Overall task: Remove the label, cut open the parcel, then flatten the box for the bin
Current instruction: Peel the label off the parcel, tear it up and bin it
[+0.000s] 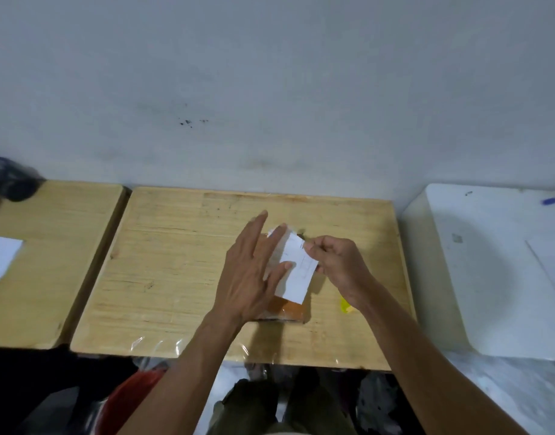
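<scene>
A person seated at a wooden table (176, 277) works on a small orange-brown parcel (293, 310) wrapped in clear film, which lies a little right of the table's middle, nearer the front edge than the wall. The left hand (251, 274) is spread flat and open, fingers pointing toward the far edge, its palm pressing down on the parcel's left side and gripping nothing. The right hand (339, 265) is closed in a pinch, thumb and fingertips holding the far right edge of a white label (296, 271), which is raised at a tilt above the parcel top; whether its near end is stuck down cannot be told. A yellow object (345, 306), mostly hidden under the right wrist, lies on the table just right of the parcel; what it is cannot be told. A second wooden table (50, 262) stands to the left with a white sheet (0, 259) at its left edge and a dark blurred object (11, 178) at its far corner. To the right, a white surface (489, 277) carries a blue pen (554, 200) near its far edge.
</scene>
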Motion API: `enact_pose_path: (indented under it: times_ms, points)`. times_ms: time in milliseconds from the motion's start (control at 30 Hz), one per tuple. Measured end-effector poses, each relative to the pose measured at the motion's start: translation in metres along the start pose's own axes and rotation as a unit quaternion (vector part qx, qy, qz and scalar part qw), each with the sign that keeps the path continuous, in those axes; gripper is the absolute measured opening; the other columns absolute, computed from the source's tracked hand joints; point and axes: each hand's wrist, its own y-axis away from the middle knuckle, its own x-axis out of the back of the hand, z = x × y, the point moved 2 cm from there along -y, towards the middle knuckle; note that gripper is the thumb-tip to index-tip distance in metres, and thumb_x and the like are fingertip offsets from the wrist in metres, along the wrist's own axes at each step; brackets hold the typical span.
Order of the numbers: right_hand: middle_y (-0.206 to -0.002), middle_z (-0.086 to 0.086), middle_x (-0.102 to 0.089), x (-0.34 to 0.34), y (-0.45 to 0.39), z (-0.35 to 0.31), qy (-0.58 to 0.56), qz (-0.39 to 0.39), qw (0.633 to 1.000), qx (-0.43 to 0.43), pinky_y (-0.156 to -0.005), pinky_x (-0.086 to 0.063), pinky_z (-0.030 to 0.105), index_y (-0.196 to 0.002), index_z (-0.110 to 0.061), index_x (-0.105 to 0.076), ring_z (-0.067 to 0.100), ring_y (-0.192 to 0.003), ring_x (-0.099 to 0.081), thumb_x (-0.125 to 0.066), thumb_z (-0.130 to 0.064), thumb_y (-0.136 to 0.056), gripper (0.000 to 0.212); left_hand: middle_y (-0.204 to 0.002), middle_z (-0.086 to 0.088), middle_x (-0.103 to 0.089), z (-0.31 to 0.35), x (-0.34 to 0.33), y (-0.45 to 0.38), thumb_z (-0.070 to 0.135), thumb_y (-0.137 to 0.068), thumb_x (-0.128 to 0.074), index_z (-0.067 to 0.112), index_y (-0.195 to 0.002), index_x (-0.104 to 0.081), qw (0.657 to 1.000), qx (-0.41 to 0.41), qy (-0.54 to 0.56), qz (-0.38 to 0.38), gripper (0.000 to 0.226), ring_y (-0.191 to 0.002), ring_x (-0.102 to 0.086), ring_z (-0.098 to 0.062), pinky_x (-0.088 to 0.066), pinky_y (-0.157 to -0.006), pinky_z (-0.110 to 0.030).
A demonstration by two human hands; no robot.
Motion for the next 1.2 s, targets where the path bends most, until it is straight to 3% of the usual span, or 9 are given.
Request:
enact_pose_path:
  times_ms: [167,300,367,533,733,867,967,1033,1200]
  points:
    - [-0.079,0.008,-0.066,0.009,0.013,-0.03,0.022,-0.071,0.994,0.079,-0.072,-0.044,0.035,-0.085,-0.008,-0.064,0.016,-0.074,-0.056,-0.061,-0.021,-0.096,0.017,-0.161,0.005,-0.034,0.007,0.015,-0.021,0.053,-0.1,-0.044,0.026,-0.145,-0.05,0.999,-0.031,-0.035,-0.022,0.053,-0.152,-0.022,-0.019,-0.031,-0.112,-0.042]
    - [-0.081,0.006,-0.066,0.017,0.017,-0.048,0.03,-0.074,0.991,0.107,-0.072,-0.044,0.035,-0.091,-0.005,-0.063,0.018,-0.076,-0.056,-0.058,-0.017,-0.098,0.015,-0.134,0.007,-0.062,0.015,0.024,-0.031,0.05,-0.1,-0.044,0.023,-0.133,-0.06,0.999,-0.039,-0.009,-0.037,0.045,-0.133,-0.048,-0.019,-0.043,-0.103,-0.049]
    - [-0.079,0.007,-0.065,0.02,0.018,-0.054,0.029,-0.063,0.991,0.114,-0.069,-0.044,0.035,-0.09,-0.006,-0.063,0.019,-0.073,-0.054,-0.059,-0.018,-0.098,0.014,-0.126,0.004,-0.066,0.023,0.029,-0.036,0.049,-0.098,-0.048,0.019,-0.127,-0.063,0.999,-0.031,0.024,-0.038,0.044,-0.12,-0.054,-0.02,-0.047,-0.097,-0.044]
    - [-0.076,0.001,-0.068,0.025,0.021,-0.065,0.073,-0.028,0.986,0.144,-0.062,-0.046,0.024,-0.087,-0.01,-0.064,0.01,-0.065,-0.056,-0.059,-0.017,-0.097,0.013,-0.113,0.004,-0.064,0.034,0.033,-0.045,0.042,-0.096,-0.058,0.019,-0.119,-0.066,0.995,-0.001,0.074,-0.064,0.033,-0.109,-0.049,-0.012,-0.032,-0.084,-0.011]
    - [-0.08,-0.012,-0.068,0.033,0.018,-0.07,0.149,0.008,0.971,0.188,-0.065,-0.044,0.017,-0.083,-0.017,-0.066,0.003,-0.077,-0.061,-0.063,-0.015,-0.094,0.012,-0.081,0.019,-0.048,0.042,0.039,-0.057,0.029,-0.096,-0.064,0.017,-0.102,-0.071,0.997,0.012,0.067,-0.033,0.015,-0.084,-0.048,-0.012,-0.032,-0.07,-0.013]
    - [-0.079,-0.017,-0.068,0.038,0.015,-0.08,0.235,0.009,0.944,0.231,-0.065,-0.041,0.009,-0.086,-0.021,-0.07,0.004,-0.081,-0.062,-0.065,-0.019,-0.092,0.008,-0.08,0.016,-0.049,0.046,0.042,-0.066,0.026,-0.095,-0.066,0.017,-0.099,-0.073,0.997,0.01,0.069,-0.026,0.013,-0.082,-0.048,-0.007,-0.033,-0.07,-0.012]
    - [-0.08,-0.016,-0.065,0.038,0.012,-0.089,0.274,0.008,0.928,0.252,-0.068,-0.039,0.01,-0.086,-0.02,-0.07,0.004,-0.08,-0.059,-0.064,-0.021,-0.093,0.008,-0.084,0.014,-0.051,0.05,0.042,-0.072,0.032,-0.095,-0.064,0.018,-0.105,-0.075,0.997,-0.005,0.078,-0.026,0.02,-0.084,-0.048,-0.002,-0.033,-0.07,-0.012]
    - [-0.082,-0.015,-0.063,0.038,0.009,-0.091,0.298,0.011,0.92,0.254,-0.072,-0.04,0.014,-0.086,-0.019,-0.068,0.003,-0.081,-0.056,-0.063,-0.019,-0.093,0.01,-0.085,0.013,-0.051,0.052,0.04,-0.076,0.037,-0.095,-0.062,0.02,-0.106,-0.077,0.997,-0.002,0.08,-0.015,0.025,-0.086,-0.048,-0.007,-0.035,-0.071,-0.017]
    - [-0.078,-0.011,-0.067,0.032,0.005,-0.093,0.23,0.072,0.95,0.2,-0.065,-0.038,0.006,-0.078,-0.016,-0.067,-0.004,-0.075,-0.057,-0.062,-0.015,-0.093,0.015,-0.089,0.01,-0.06,0.06,0.032,-0.081,0.028,-0.092,-0.067,0.018,-0.087,-0.078,0.992,0.031,0.103,0.065,0.015,-0.092,-0.054,-0.018,-0.044,-0.074,-0.029]
